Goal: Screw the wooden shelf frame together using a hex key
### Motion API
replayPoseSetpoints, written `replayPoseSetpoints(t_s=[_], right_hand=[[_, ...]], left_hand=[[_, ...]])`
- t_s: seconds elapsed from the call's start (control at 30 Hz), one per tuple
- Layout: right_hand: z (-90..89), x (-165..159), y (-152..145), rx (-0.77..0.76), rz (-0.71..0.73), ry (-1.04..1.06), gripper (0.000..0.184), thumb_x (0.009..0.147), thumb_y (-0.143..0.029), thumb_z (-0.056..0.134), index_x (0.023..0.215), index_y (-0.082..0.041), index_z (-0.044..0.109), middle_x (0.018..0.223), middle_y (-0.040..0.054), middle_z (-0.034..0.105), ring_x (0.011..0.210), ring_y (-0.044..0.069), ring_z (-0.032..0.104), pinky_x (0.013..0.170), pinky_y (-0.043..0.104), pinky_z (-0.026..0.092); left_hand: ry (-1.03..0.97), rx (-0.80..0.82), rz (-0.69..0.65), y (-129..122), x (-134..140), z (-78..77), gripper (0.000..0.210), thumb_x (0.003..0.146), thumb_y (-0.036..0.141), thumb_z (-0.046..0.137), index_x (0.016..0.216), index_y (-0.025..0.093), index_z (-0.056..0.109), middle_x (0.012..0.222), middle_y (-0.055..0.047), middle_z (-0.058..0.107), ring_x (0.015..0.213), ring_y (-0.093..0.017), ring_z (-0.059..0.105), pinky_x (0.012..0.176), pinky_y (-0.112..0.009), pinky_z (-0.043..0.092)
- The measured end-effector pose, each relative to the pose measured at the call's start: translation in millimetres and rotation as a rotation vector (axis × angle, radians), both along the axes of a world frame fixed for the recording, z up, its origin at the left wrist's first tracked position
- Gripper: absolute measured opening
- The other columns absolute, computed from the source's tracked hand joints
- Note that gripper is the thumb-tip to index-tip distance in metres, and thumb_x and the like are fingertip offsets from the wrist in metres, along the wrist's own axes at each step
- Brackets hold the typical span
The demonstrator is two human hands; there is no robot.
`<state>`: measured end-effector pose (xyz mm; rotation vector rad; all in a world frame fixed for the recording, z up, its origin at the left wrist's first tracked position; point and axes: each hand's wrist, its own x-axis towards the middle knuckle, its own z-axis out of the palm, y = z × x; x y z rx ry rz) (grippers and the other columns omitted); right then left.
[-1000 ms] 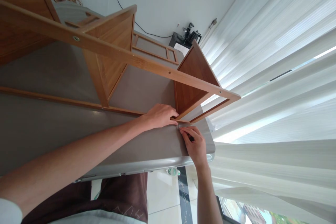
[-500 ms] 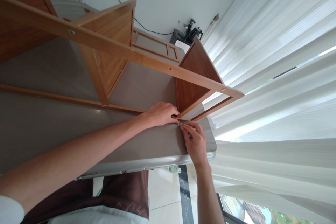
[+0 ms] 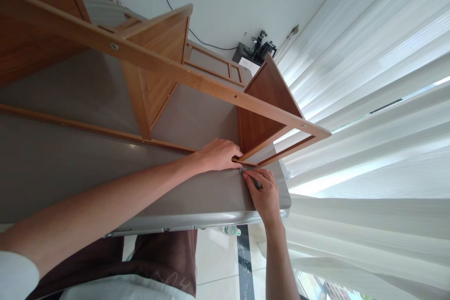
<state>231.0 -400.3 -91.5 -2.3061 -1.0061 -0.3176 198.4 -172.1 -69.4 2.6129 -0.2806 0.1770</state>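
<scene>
A wooden shelf rack lies on its side, its upper rail (image 3: 207,82) running across the view and its lower rail (image 3: 87,126) along the table. My left hand (image 3: 220,154) closes round the lower rail near its right end, beside the end shelf panel (image 3: 262,108). Just right of it, my right hand (image 3: 264,190) pinches a small, thin dark metal piece that looks like a hex key (image 3: 242,171), held against the rail's near side. Most of that piece is hidden by the fingers.
The rack stands on a grey table (image 3: 168,197) with a rounded metal edge. A middle shelf panel (image 3: 161,65) and a flat wooden frame (image 3: 211,63) are farther back. White curtains (image 3: 369,159) hang at the right. A plastic bottle (image 3: 230,230) is on the floor.
The view has shifted slightly, so the rack appears a little right and lower. My right fingertips have turned a bit around the small metal piece; my left hand keeps its hold.
</scene>
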Motion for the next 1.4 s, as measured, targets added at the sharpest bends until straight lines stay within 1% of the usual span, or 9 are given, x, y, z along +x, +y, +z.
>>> replayPoseSetpoints(t_s=[0.17, 0.33, 0.43, 0.67, 0.83, 0.97, 1.17, 1.27, 1.4], right_hand=[[-1.2, 1.9, -2.2, -0.018, -0.009, -0.011, 0.020, 0.096, -0.035, 0.061, 0.100, -0.027, 0.078, 0.101, 0.0069, 0.065, 0.098, 0.020, 0.057, 0.088, 0.035, 0.052], [-2.5, -2.1, -2.5, -0.041, -0.044, -0.020, 0.023, 0.097, -0.038, 0.058, 0.104, -0.027, 0.078, 0.080, 0.0038, 0.060, 0.080, 0.018, 0.056, 0.075, 0.032, 0.050], [-2.1, -5.5, -0.8, -0.060, -0.032, 0.006, 0.025, 0.099, -0.037, 0.055, 0.105, -0.025, 0.076, 0.074, 0.0013, 0.062, 0.070, 0.015, 0.056, 0.069, 0.028, 0.049], [-1.5, -2.6, -1.8, -0.082, 0.019, 0.044, 0.028, 0.101, -0.038, 0.051, 0.103, -0.023, 0.075, 0.088, 0.0053, 0.071, 0.075, 0.016, 0.065, 0.069, 0.028, 0.052], [0.6, -2.4, -6.6, -0.088, 0.037, 0.033, 0.025, 0.100, -0.036, 0.053, 0.103, -0.024, 0.075, 0.086, 0.0041, 0.071, 0.074, 0.015, 0.065, 0.069, 0.026, 0.052], [1.2, -10.0, -10.9, -0.062, -0.001, 0.004, 0.024, 0.100, -0.035, 0.054, 0.106, -0.023, 0.074, 0.085, 0.0039, 0.072, 0.066, 0.014, 0.063, 0.061, 0.024, 0.050], [3.9, -21.0, -5.6, 0.008, -0.089, -0.007, 0.024, 0.099, -0.037, 0.056, 0.108, -0.024, 0.073, 0.099, 0.0047, 0.076, 0.074, 0.014, 0.068, 0.062, 0.024, 0.053], [4.4, -24.3, 0.4, 0.030, -0.129, -0.015, 0.023, 0.099, -0.036, 0.055, 0.104, -0.023, 0.073, 0.096, 0.0041, 0.077, 0.076, 0.015, 0.070, 0.067, 0.025, 0.054], [2.6, -24.9, 6.0, 0.038, -0.151, -0.030, 0.023, 0.098, -0.037, 0.055, 0.099, -0.023, 0.073, 0.091, 0.0038, 0.075, 0.067, 0.014, 0.067, 0.065, 0.026, 0.053]], left_hand=[[-0.014, -0.009, 0.000, -0.6, 0.2, -1.3, 0.025, 0.088, 0.048, 0.064, 0.080, 0.026, 0.070, 0.100, 0.003, 0.077, 0.097, -0.022, 0.071, 0.067, -0.028, 0.043], [-0.014, -0.023, 0.010, -1.3, -0.9, -1.1, 0.024, 0.088, 0.048, 0.063, 0.084, 0.027, 0.072, 0.104, 0.003, 0.077, 0.098, -0.022, 0.071, 0.067, -0.029, 0.044], [-0.009, -0.026, 0.019, -1.3, -2.0, 0.0, 0.024, 0.087, 0.049, 0.063, 0.085, 0.028, 0.073, 0.105, 0.003, 0.077, 0.096, -0.023, 0.071, 0.066, -0.029, 0.045], [0.000, -0.022, 0.030, -1.2, -3.9, 4.2, 0.024, 0.085, 0.049, 0.064, 0.086, 0.027, 0.074, 0.102, 0.000, 0.078, 0.094, -0.024, 0.072, 0.065, -0.030, 0.045], [0.005, -0.022, 0.026, -1.2, -4.4, 5.2, 0.023, 0.086, 0.048, 0.064, 0.086, 0.027, 0.074, 0.100, -0.001, 0.078, 0.090, -0.023, 0.072, 0.065, -0.030, 0.045], [0.001, -0.024, 0.015, -0.5, -3.1, 2.8, 0.022, 0.087, 0.047, 0.063, 0.090, 0.028, 0.074, 0.101, -0.001, 0.078, 0.094, -0.024, 0.071, 0.068, -0.030, 0.046], [-0.007, -0.033, 0.000, 1.2, -1.1, -0.7, 0.022, 0.088, 0.047, 0.065, 0.090, 0.027, 0.073, 0.102, 0.000, 0.078, 0.095, -0.023, 0.072, 0.065, -0.029, 0.044], [-0.002, -0.036, -0.005, 1.8, -1.1, -0.4, 0.023, 0.088, 0.048, 0.066, 0.086, 0.026, 0.072, 0.098, 0.000, 0.078, 0.090, -0.023, 0.073, 0.061, -0.028, 0.041], [-0.001, -0.041, -0.008, 2.5, -0.9, -0.1, 0.023, 0.089, 0.049, 0.066, 0.087, 0.026, 0.072, 0.098, -0.001, 0.078, 0.091, -0.024, 0.073, 0.061, -0.029, 0.040]])
